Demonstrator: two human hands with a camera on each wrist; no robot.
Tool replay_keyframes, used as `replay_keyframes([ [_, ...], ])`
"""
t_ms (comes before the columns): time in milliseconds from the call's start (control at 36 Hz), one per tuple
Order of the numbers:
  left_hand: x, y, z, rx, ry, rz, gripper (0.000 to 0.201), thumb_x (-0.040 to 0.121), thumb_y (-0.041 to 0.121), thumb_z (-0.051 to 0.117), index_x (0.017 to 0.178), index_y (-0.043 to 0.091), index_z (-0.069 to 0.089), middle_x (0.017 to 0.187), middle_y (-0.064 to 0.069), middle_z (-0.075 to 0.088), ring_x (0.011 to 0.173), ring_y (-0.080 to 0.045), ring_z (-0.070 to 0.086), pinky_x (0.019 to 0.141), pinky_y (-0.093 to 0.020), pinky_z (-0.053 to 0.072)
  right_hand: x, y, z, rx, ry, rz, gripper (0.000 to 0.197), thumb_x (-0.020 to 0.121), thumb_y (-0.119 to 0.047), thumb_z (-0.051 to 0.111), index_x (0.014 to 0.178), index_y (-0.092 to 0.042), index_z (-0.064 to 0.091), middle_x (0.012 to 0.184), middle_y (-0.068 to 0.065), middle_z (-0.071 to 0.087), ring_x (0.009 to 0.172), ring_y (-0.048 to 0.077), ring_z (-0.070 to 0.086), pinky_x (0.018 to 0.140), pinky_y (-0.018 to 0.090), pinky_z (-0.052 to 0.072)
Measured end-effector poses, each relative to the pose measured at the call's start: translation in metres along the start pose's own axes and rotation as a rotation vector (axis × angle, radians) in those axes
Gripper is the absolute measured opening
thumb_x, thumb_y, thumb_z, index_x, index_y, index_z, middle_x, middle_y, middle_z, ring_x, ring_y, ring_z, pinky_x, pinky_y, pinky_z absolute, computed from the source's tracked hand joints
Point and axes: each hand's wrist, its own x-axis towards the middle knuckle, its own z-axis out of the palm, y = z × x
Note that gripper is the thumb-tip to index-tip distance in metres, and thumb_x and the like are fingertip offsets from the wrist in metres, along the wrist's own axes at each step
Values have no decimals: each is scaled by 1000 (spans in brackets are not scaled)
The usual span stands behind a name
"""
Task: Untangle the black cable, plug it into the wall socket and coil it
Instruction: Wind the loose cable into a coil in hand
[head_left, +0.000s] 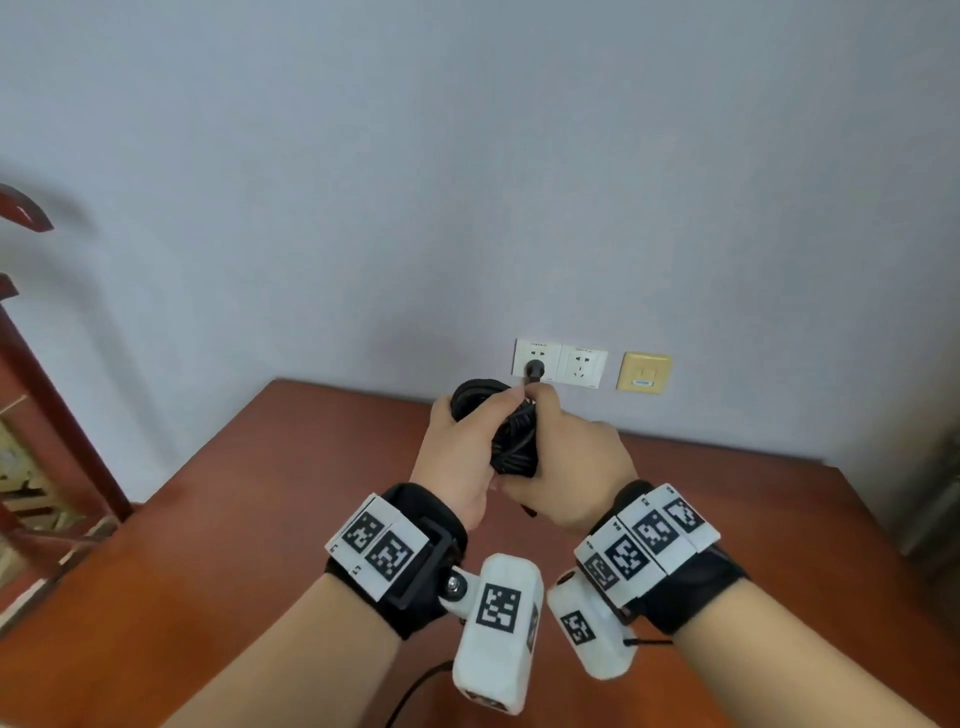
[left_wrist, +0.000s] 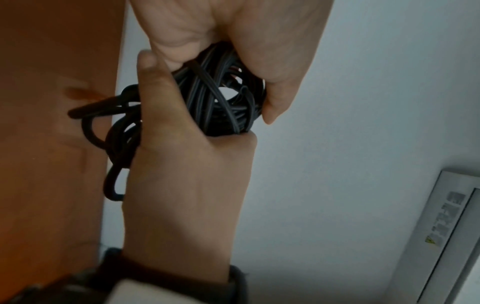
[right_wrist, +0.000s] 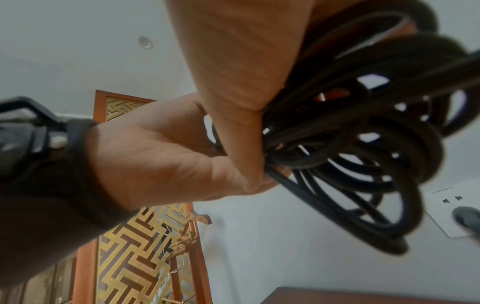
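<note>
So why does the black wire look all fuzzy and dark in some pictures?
Right wrist view: the black coiled cable sits very near the lens, so it blurs. Left wrist view: dim and grainy, cable in shadow between the left hand and right hand. Head view: sharper, edges smeared.

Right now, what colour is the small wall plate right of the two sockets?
Yellow plate; clearest in the head view.

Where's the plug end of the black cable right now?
In the head view, the plug sits in the left wall socket, just above both hands, which hold the cable bundle over the table.
</note>
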Motion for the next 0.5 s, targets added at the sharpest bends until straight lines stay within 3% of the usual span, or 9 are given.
replay_keyframes([
  [111, -6, -34, -17, 16, -60, 8, 42, 84, 18, 72, 118, 14, 48, 111, -11, 66, 94, -17, 69, 83, -34, 55, -18, 10, 26, -20, -5, 8, 67, 70, -39, 64, 124, -20, 29, 75, -13, 51, 80, 19, 64, 68, 31, 42],
  [194, -12, -57, -31, 118, -110, 34, 48, 80, 23, 75, 119, 18, 47, 113, -9, 67, 97, -15, 69, 83, -32, 54, -36, 17, 45, -20, 24, 10, 60, 70, -41, 63, 116, -19, 31, 77, -13, 53, 79, 20, 64, 74, 35, 46],
  [250, -19, -71, -42, 244, -126, 58, 55, 76, 30, 76, 121, 21, 46, 114, -5, 67, 100, -14, 68, 89, -34, 53, -50, 20, 57, -23, 27, 12, 60, 69, -42, 63, 115, -20, 31, 81, -11, 58, 80, 19, 63, 76, 36, 45],
  [361, -40, -97, -68, 482, -129, 128, 43, 83, 41, 71, 117, 29, 48, 113, 5, 64, 102, -11, 64, 92, -35, 52, -81, 20, 81, -50, 38, -3, 60, 70, -43, 63, 116, -20, 32, 89, -8, 64, 83, 19, 64, 81, 37, 44],
  [444, -61, -114, -90, 605, -141, 146, 37, 81, 51, 68, 108, 34, 48, 113, 6, 64, 103, -13, 63, 91, -36, 51, -109, 12, 99, -47, 28, -9, 59, 69, -41, 64, 114, -20, 31, 85, -10, 61, 80, 19, 63, 82, 38, 44],
  [500, -74, -123, -103, 660, -146, 154, 42, 80, 55, 68, 111, 33, 48, 113, 6, 64, 103, -14, 64, 91, -37, 52, -126, 5, 109, -48, 32, -12, 59, 69, -41, 63, 114, -20, 31, 80, -12, 58, 79, 18, 62, 80, 37, 43],
])
